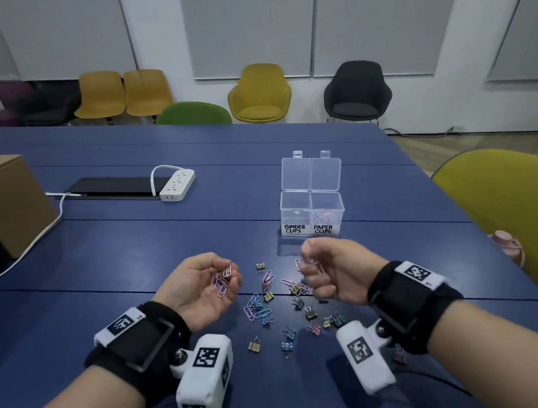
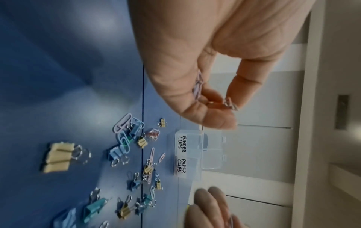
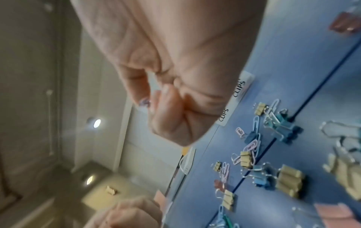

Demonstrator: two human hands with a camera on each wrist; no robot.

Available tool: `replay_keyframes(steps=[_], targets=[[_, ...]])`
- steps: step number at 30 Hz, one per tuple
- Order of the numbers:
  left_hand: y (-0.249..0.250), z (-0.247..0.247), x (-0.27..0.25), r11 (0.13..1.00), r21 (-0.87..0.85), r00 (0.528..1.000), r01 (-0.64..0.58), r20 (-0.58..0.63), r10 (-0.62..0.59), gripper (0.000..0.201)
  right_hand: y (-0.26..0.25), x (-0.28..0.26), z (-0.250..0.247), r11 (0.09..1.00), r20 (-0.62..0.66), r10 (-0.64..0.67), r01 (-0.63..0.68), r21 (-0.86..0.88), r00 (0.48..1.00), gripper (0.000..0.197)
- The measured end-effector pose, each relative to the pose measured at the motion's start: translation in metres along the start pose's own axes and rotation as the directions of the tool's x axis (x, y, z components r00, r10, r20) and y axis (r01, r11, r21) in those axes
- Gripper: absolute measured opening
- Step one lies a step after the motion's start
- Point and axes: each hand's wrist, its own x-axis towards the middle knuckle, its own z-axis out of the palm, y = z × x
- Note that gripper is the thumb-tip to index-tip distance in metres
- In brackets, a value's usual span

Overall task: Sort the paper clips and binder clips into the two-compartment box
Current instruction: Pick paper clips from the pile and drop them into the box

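A clear two-compartment box [image 1: 310,210] stands open on the blue table, labelled BINDER CLIPS on the left and PAPER CLIPS on the right; pink paper clips [image 1: 324,217] lie in the right compartment. My left hand [image 1: 200,288] is palm up, fingers curled round several pink and white paper clips [image 1: 222,279]; the same paper clips [image 2: 198,84] show between thumb and fingers in the left wrist view. My right hand [image 1: 327,273] is fisted, pinching paper clips [image 1: 307,262] at its fingertips. Between the hands lies a scatter of binder clips and paper clips [image 1: 274,301].
A white power strip [image 1: 178,185] and a dark flat panel [image 1: 113,187] lie far left of the box. A cardboard box [image 1: 1,203] stands at the left edge. A yellow-green chair [image 1: 524,212] is close at the right. More chairs line the far wall.
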Motion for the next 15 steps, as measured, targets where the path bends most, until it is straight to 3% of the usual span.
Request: replay_keyframes(steps=[2, 5, 7, 9, 10, 12, 13, 14, 15], targets=[[0.000, -0.001, 0.003, 1.000, 0.014, 0.999, -0.027, -0.030, 0.028, 0.007, -0.001, -0.004, -0.008, 0.969, 0.022, -0.033, 0.027, 0.246, 0.999, 0.010], [0.003, -0.004, 0.007, 0.998, 0.053, 0.998, -0.021, -0.050, 0.024, 0.012, 0.000, 0.001, -0.014, 0.958, -0.066, -0.037, 0.054, 0.282, 0.997, 0.017], [0.005, -0.006, 0.011, 0.986, 0.166, 0.998, 0.021, -0.063, -0.011, 0.010, 0.001, 0.006, -0.011, 0.998, -0.168, -0.019, 0.030, 0.062, 0.986, 0.020], [0.006, -0.010, 0.018, 0.896, 0.444, 0.995, 0.004, -0.092, 0.041, 0.015, 0.002, 0.008, -0.002, 0.950, -0.215, -0.018, -0.050, -0.308, 0.977, 0.024], [0.006, -0.011, 0.020, 0.777, 0.629, 0.992, -0.032, -0.077, 0.103, 0.014, 0.002, 0.007, 0.004, 0.860, -0.199, -0.026, -0.080, -0.505, 0.980, 0.028], [0.006, -0.012, 0.021, 0.356, 0.928, 0.979, -0.108, 0.037, 0.201, 0.003, 0.002, 0.009, 0.018, 0.534, -0.094, -0.072, -0.041, -0.844, 0.993, 0.029], [0.006, -0.012, 0.022, 0.107, 0.984, 0.968, -0.140, 0.113, 0.225, 0.005, 0.003, 0.011, 0.025, 0.349, -0.007, -0.095, 0.026, -0.937, 0.995, 0.027], [0.007, -0.012, 0.023, -0.088, 0.984, 0.960, -0.155, 0.171, 0.224, 0.010, 0.005, 0.012, 0.032, 0.201, 0.059, -0.112, 0.080, -0.976, 0.992, 0.025], [0.007, -0.010, 0.023, -0.213, 0.966, 0.958, -0.149, 0.194, 0.210, 0.012, 0.007, 0.015, 0.039, 0.100, 0.083, -0.124, 0.096, -0.990, 0.989, 0.024]])
